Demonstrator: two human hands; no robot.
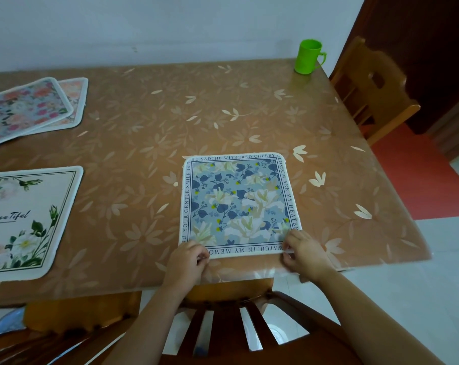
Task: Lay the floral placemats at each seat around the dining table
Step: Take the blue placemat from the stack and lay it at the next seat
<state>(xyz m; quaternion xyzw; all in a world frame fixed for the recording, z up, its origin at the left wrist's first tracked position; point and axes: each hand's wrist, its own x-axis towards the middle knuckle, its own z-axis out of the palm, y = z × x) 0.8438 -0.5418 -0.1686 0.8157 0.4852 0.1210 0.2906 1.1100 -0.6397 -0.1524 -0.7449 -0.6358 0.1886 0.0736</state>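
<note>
A blue floral placemat (237, 204) with a lettered border lies flat near the table's front edge, right of centre. My left hand (187, 256) pinches its near left corner and my right hand (303, 252) pinches its near right corner. A white placemat (25, 222) with green leaves and the word "Beautiful" lies at the left front. Two pink floral placemats (31, 109) lie overlapped at the far left.
The brown dining table (223, 114) has a leaf-patterned cover. A green mug (308, 57) stands at the far right corner. One wooden chair (373, 90) sits at the right side, another chair back (236, 320) is below my arms. A wall runs behind the table.
</note>
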